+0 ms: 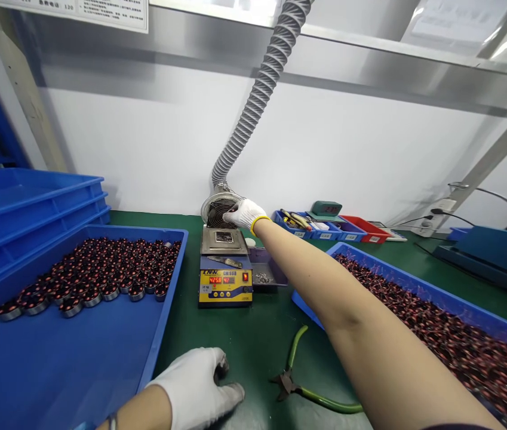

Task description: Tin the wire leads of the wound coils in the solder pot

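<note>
My right hand (pixel 248 215), in a white glove with a yellow cuff, reaches to the round fume hood (pixel 217 213) behind the solder pot (pixel 224 239). Its fingers are pinched together in front of the dark grille; whatever they hold is too small to make out. The pot's yellow control box (pixel 225 292) shows red digits, and a flat metal tool (pixel 226 261) lies across its top. My left hand (pixel 197 385), also gloved and with dark fingertips, rests low over the green bench, thumb and fingers apart around nothing visible. Green-handled cutting pliers (pixel 295 385) lie spread to its right.
At left, a blue tray (pixel 101 346) holds many small round wound coils (pixel 110 269) beside stacked blue trays (pixel 33 203). On the right, another blue tray (pixel 338 248) is full of reddish-black parts (pixel 441 328). A grey duct (pixel 257 95) rises behind; small bins (pixel 360 230) line the back.
</note>
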Demonstrator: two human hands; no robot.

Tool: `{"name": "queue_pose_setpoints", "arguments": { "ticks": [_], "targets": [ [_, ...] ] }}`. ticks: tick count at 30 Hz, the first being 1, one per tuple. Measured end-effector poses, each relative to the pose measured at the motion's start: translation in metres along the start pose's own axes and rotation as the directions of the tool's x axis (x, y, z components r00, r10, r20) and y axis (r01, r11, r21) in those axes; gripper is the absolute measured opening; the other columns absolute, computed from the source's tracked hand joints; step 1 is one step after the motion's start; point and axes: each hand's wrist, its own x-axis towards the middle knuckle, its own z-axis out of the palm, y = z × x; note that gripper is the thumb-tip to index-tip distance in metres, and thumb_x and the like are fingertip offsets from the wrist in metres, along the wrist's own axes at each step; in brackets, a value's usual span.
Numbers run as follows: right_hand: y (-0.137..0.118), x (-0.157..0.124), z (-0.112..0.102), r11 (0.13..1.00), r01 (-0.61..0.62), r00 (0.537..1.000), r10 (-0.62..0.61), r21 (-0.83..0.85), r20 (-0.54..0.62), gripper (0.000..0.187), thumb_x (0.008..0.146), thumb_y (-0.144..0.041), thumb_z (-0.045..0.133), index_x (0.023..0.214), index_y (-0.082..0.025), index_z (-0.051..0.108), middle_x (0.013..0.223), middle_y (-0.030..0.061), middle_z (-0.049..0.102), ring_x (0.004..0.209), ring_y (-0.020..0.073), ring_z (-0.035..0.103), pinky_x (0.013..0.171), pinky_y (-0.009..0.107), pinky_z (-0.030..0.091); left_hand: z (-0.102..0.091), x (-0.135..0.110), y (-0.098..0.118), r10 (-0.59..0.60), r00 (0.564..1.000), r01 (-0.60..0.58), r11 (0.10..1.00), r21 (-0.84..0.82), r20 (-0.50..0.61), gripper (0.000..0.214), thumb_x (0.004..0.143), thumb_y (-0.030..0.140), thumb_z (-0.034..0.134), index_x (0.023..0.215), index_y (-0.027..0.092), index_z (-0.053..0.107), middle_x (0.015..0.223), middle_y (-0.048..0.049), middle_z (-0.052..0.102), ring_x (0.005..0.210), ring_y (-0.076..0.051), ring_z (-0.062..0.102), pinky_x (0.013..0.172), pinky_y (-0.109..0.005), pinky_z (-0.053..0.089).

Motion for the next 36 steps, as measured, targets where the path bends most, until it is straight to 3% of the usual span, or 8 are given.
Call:
{"name": "queue_pose_setpoints", "arguments": {
  "ticks": [7,11,17,21,25,28,31,36],
  "targets": [
    [0.011,-0.01,0.011,0.994,-0.019,1.0,0.021,0.105,-0.02,0.038,0.071,-0.045,0.053,0.092,-0.018,0.069,0.085,0.0044,0.067,0.081,0.0157,0.061,0.066,0.021,0.043,-0.002,-0.001,0.002,-0.002,1.0,0.002,1.0,-0.029,-0.005,0.037,0.066,0.051,0.056,0.085,0.022,0.066,0.078,-0.0055,0.069,0.071,-0.022,0.062,0.058,-0.028,0.039],
    [0.012,-0.013,0.018,0.994,-0.018,1.0,0.021,0.11,-0.019,0.04,0.068,-0.043,0.057,0.098,-0.018,0.068,0.092,0.0053,0.066,0.087,0.017,0.061,0.069,0.021,0.043,-0.003,-0.002,0.003,0.025,1.0,-0.025,1.0,-0.016,0.002,0.034,0.067,0.05,0.054,0.084,0.022,0.065,0.077,-0.0046,0.069,0.069,-0.021,0.062,0.058,-0.027,0.039],
    [0.011,-0.013,0.022,0.993,-0.03,0.999,0.033,0.115,-0.021,0.038,0.065,-0.043,0.058,0.092,-0.019,0.069,0.091,0.0055,0.066,0.085,0.0188,0.061,0.066,0.023,0.043,-0.005,-0.002,0.004,0.037,0.999,-0.037,0.999,-0.024,0.015,0.034,0.07,0.047,0.052,0.087,0.021,0.065,0.079,-0.0046,0.069,0.072,-0.021,0.062,0.06,-0.027,0.04],
    [0.009,-0.014,0.016,0.991,-0.037,0.999,0.041,0.132,-0.025,0.034,0.065,-0.043,0.058,0.085,-0.019,0.069,0.087,0.0046,0.066,0.08,0.0182,0.061,0.063,0.023,0.042,-0.006,-0.002,0.005,0.026,0.998,-0.025,0.999,-0.023,0.049,0.035,0.07,0.047,0.052,0.089,0.02,0.065,0.083,-0.0048,0.07,0.074,-0.021,0.062,0.06,-0.026,0.04],
    [0.01,-0.021,-0.001,0.963,-0.004,0.997,0.024,0.269,-0.072,0.035,0.069,-0.048,0.057,0.082,-0.018,0.07,0.075,0.003,0.065,0.074,0.0159,0.061,0.064,0.023,0.043,-0.008,-0.003,0.006,0.014,0.998,-0.012,1.0,-0.024,0.064,0.041,0.069,0.05,0.053,0.093,0.02,0.065,0.085,-0.0055,0.07,0.074,-0.021,0.063,0.059,-0.027,0.041],
    [0.016,-0.032,-0.014,0.889,0.01,0.996,0.032,0.458,-0.084,0.036,0.069,-0.047,0.061,0.083,-0.016,0.07,0.069,0.0028,0.063,0.066,0.0131,0.059,0.063,0.023,0.045,-0.009,-0.004,0.008,-0.001,0.997,0.003,1.0,-0.027,0.073,0.043,0.07,0.052,0.051,0.095,0.019,0.065,0.085,-0.006,0.07,0.074,-0.023,0.063,0.059,-0.028,0.042],
    [0.026,-0.05,-0.022,0.749,0.016,1.0,0.001,0.662,-0.026,0.034,0.07,-0.041,0.065,0.089,-0.013,0.067,0.066,0.0027,0.062,0.057,0.01,0.056,0.058,0.022,0.047,-0.011,-0.004,0.009,0.001,0.996,0.002,0.999,-0.039,0.086,0.045,0.072,0.052,0.051,0.098,0.019,0.065,0.089,-0.0067,0.07,0.08,-0.024,0.064,0.066,-0.029,0.045],
    [0.059,-0.111,-0.041,0.495,0.002,0.999,-0.037,0.869,0.019,0.041,0.076,-0.021,0.057,0.117,-0.017,0.052,0.077,0.0,0.062,0.064,0.0083,0.059,0.063,0.022,0.053,-0.01,-0.006,0.002,0.033,0.996,-0.028,0.998,-0.051,0.086,0.048,0.072,0.056,0.053,0.103,0.02,0.065,0.098,-0.0059,0.07,0.09,-0.024,0.064,0.08,-0.03,0.047]
  ]
}}
